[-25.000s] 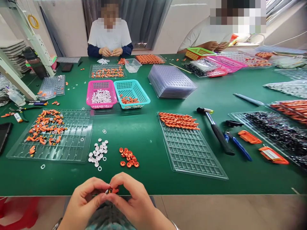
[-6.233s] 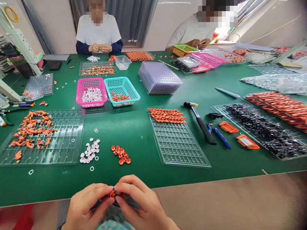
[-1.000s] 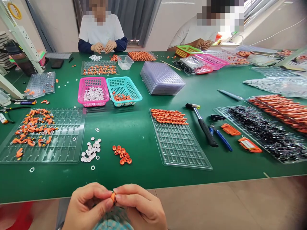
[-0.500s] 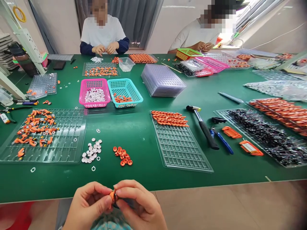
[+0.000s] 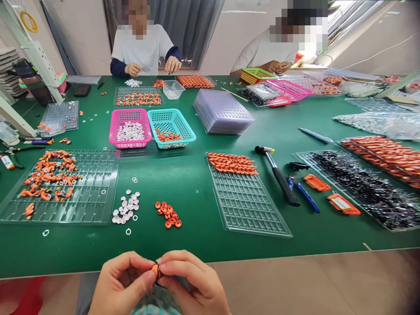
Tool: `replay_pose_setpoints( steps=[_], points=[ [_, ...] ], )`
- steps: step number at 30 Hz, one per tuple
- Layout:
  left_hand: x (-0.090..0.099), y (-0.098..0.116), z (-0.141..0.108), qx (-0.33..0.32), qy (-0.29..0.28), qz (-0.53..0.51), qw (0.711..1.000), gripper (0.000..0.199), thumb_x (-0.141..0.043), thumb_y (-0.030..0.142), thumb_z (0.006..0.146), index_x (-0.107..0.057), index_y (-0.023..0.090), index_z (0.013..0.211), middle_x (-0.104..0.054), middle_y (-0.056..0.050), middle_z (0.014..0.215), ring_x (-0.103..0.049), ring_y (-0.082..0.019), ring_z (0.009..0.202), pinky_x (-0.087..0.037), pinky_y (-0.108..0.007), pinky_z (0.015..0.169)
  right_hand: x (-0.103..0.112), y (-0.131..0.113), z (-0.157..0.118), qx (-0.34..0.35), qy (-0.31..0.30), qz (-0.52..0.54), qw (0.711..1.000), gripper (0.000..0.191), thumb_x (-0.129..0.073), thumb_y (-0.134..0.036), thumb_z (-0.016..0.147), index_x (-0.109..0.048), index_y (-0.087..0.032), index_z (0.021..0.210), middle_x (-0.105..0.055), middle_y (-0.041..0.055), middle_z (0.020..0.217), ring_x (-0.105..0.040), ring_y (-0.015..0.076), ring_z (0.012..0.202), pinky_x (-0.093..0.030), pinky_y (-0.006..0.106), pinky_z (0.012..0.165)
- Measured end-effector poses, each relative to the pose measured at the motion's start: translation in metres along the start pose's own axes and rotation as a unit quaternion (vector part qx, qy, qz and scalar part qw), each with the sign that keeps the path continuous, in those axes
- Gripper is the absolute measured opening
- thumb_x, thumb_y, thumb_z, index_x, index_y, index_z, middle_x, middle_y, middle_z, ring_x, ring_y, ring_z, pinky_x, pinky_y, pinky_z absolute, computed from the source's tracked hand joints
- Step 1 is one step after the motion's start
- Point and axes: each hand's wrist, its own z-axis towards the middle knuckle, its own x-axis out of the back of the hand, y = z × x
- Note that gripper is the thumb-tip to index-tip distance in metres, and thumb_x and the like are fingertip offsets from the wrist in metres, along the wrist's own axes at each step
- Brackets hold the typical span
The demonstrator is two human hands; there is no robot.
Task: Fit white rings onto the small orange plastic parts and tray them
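Note:
At the table's near edge, a small orange and black part [image 5: 155, 270] is pinched between my two hands. My left hand [image 5: 123, 280] grips its orange side with thumb and fingertips. My right hand [image 5: 193, 278] closes on its dark side; the fingers cover much of it. Beyond my hands lie a small pile of orange ring-shaped caps [image 5: 168, 214] and a pile of white discs [image 5: 126, 207]. To the left, a clear tray [image 5: 95, 175] bears several curved orange pieces [image 5: 49, 175]. Rows of orange pieces [image 5: 232, 163] fill the top of another clear tray [image 5: 252, 205] at the right.
A pink basket [image 5: 113, 131] of white discs and a turquoise basket [image 5: 188, 129] of orange parts stand mid-table beside stacked clear trays [image 5: 223, 111]. A hammer [image 5: 278, 177], pliers [image 5: 306, 195] and a tray of black wired parts [image 5: 364, 183] lie right. Two people sit opposite.
My hands keep their pinch on the orange and black part, with only slight finger shifts. Across the table, one person's hands have moved apart, one toward the clear box.

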Motion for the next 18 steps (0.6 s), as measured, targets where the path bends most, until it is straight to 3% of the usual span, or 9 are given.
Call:
replay_pose_setpoints(
  steps=[9,18],
  points=[
    [0.0013,-0.0035,-0.0002,-0.007,-0.021,-0.009,1.0,0.02,-0.09,0.033,0.062,-0.077,0.018,0.063,-0.074,-0.001,0.063,-0.065,-0.012,0.058,-0.05,-0.015,0.055,0.0039,0.003,-0.004,0.02,-0.017,0.006,1.0,0.027,-0.067,-0.004,0.085,-0.076,-0.024,0.101,-0.076,0.0068,0.09,-0.075,0.0171,0.073,-0.064,0.021,0.066],
    [0.0027,-0.0064,-0.0027,-0.09,-0.036,0.026,0.995,0.009,-0.085,0.028,0.069,-0.079,0.021,0.067,-0.073,-0.002,0.066,-0.067,-0.014,0.062,-0.053,-0.017,0.059,0.0036,0.0016,-0.0054,0.002,-0.022,0.022,1.0,0.028,-0.065,-0.005,0.087,-0.075,-0.026,0.104,-0.076,0.007,0.09,-0.075,0.017,0.072,-0.064,0.022,0.065]
  ],
)
